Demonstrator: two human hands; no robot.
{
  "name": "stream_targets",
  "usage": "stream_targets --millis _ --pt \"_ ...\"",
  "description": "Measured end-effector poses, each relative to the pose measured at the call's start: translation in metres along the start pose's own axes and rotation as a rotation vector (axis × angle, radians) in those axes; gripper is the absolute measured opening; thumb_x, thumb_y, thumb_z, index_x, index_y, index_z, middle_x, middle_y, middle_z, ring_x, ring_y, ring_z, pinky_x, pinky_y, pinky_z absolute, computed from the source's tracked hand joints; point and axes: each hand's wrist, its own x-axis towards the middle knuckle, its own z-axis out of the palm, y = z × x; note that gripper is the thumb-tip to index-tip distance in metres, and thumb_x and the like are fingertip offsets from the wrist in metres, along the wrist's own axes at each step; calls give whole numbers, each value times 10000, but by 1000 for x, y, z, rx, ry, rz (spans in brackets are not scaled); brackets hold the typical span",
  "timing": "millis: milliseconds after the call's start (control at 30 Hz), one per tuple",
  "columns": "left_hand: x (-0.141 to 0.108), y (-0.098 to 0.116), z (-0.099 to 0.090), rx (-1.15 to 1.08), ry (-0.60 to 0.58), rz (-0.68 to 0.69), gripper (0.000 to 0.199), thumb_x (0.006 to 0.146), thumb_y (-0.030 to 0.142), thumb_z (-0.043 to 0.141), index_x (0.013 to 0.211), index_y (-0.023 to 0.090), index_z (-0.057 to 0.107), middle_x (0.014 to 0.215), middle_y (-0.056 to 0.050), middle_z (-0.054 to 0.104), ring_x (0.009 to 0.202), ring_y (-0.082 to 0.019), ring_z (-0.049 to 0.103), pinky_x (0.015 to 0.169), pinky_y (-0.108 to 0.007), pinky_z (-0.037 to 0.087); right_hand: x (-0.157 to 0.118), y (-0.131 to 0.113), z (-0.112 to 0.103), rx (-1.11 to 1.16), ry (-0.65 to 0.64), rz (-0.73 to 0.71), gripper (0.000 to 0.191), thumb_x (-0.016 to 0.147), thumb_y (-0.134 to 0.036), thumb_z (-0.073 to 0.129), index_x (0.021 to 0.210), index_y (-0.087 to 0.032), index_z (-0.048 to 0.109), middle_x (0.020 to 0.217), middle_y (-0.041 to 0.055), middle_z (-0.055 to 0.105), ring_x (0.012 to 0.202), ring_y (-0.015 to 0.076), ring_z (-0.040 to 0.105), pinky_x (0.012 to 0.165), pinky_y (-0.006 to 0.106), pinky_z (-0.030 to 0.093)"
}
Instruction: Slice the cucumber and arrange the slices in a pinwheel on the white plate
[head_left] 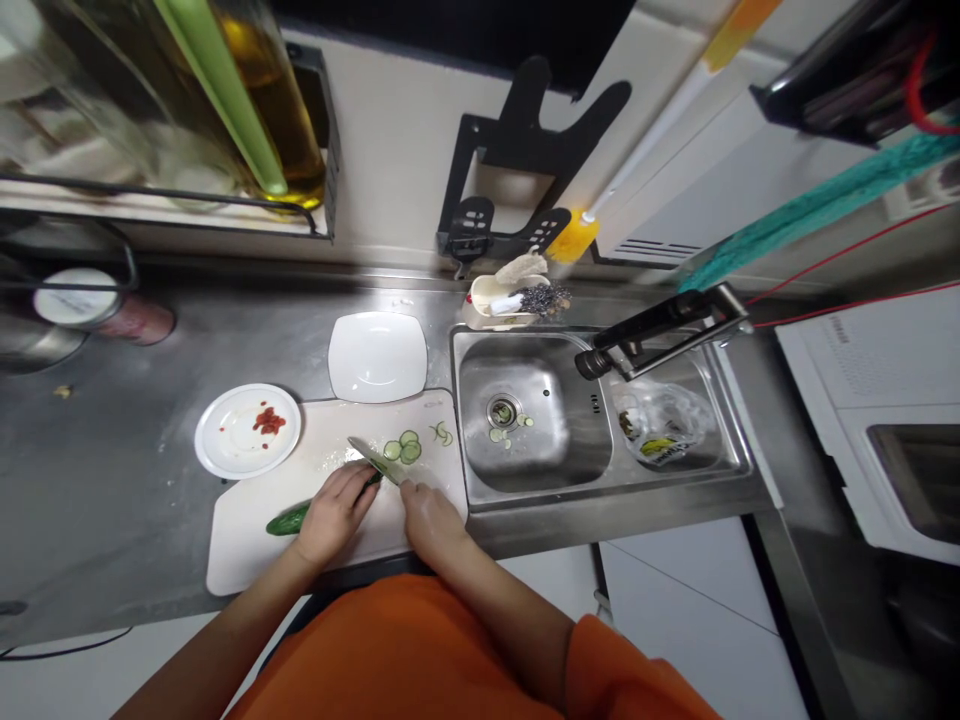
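You are apparently slicing the cucumber [287,520], with your left hand [335,512] curling its fingers over it on the cutting board [247,540] and one end sticking out behind them. Your right hand [435,522] is gripping the knife [367,452], its blade lying just beyond the left fingertips. Cucumber slices [409,449] are lying ahead of the right fingers, and another cut seemingly calls for tucking the left fingertips clear.
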Motion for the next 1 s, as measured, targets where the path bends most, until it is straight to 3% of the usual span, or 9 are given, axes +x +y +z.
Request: stream_targets --millis 300,567,1000 --pt "-2 6 -5 32 -12 -4 300 905 271 502 1185 196 579 1126 -104 662 1075 -247 603 936 -428 507 -14 12 -10 9 -31 42 310 873 -30 345 1073 -154 547 937 110 667 906 229 651 700 282 482" --pt "-5 -1 0 32 20 3 269 903 309 498 1117 189 609 1037 -100 684 1004 -241 630 923 -420 505 -43 6 -16 -19 -54 80 303 898 -27 334 1057 -182 541 905 92 666 863 220 653 655 258 466" --pt "-2 2 -3 41 33 30 219 889 269 538 1074 171 602 1014 -94 675 994 -229 615 924 -394 501 -47 1 -29 -17 -76 90 318 896 -14 326 1039 -165 567 902 108 677 860 235 662 642 271 486"
